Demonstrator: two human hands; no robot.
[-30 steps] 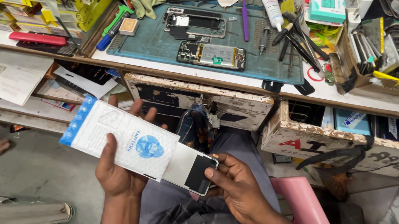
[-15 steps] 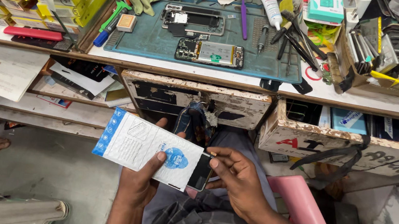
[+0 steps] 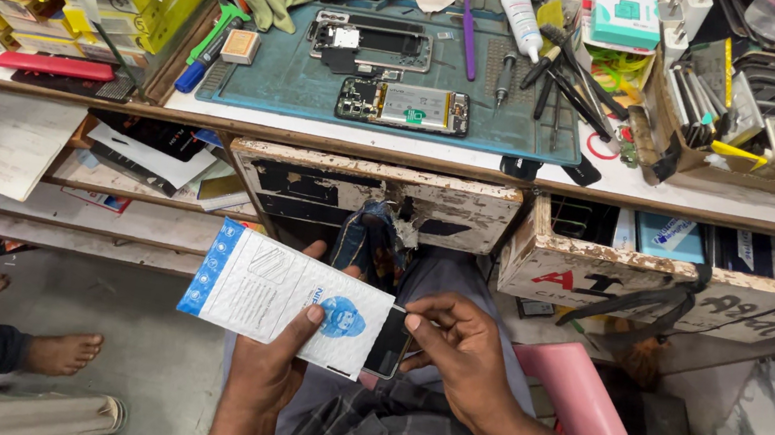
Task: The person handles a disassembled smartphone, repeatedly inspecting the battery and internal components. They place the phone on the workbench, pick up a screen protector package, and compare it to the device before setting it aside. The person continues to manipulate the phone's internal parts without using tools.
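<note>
Below the cluttered table (image 3: 614, 184), over the lap, the left hand (image 3: 270, 373) gripped a white-and-blue padded flat pouch (image 3: 281, 293); the right hand (image 3: 454, 353) pinched a dark glossy panel (image 3: 388, 343) at its open end.

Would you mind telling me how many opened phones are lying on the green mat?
2: one phone frame at the back of the mat, and one opened phone with its battery showing nearer the front edge. Clutter could hide others.
</note>
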